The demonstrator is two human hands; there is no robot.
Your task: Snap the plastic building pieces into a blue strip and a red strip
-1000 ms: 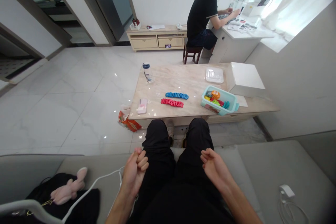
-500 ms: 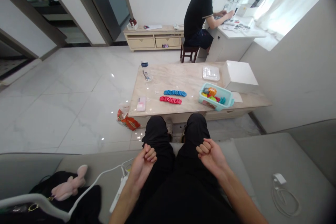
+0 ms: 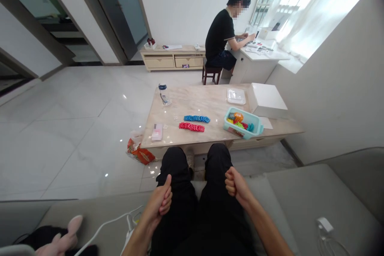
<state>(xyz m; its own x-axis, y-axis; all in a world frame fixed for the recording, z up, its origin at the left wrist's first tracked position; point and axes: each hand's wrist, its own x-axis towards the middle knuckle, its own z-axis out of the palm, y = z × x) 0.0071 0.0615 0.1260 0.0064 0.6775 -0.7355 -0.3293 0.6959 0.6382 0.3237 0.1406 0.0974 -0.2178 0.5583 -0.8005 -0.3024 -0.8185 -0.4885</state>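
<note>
My left hand (image 3: 159, 201) is curled into a fist over my left thigh, thumb raised, with nothing seen in it. My right hand (image 3: 238, 187) is likewise a closed fist, above my right thigh and apart from anything on the table. Beyond my knees, a blue knobbly strip (image 3: 197, 119) and a red knobbly strip (image 3: 192, 127) lie side by side on the marble-topped table (image 3: 180, 138). To their right stands a light-blue plastic basket (image 3: 240, 131) holding colourful spiky pieces, among them an orange ball (image 3: 238, 117).
A water bottle (image 3: 164, 95), a pink packet (image 3: 157, 132), a clear plastic box (image 3: 236, 96) and a white box (image 3: 268, 98) stand on the table. A red bag (image 3: 140, 154) lies on the floor. A person (image 3: 220, 34) sits at a desk behind. A charger (image 3: 325, 225) rests on the sofa.
Both fists have turned from palm-up to more thumb-up, the left thumb now raised. The view has tilted up slightly, so the table and room sit lower in the picture.
</note>
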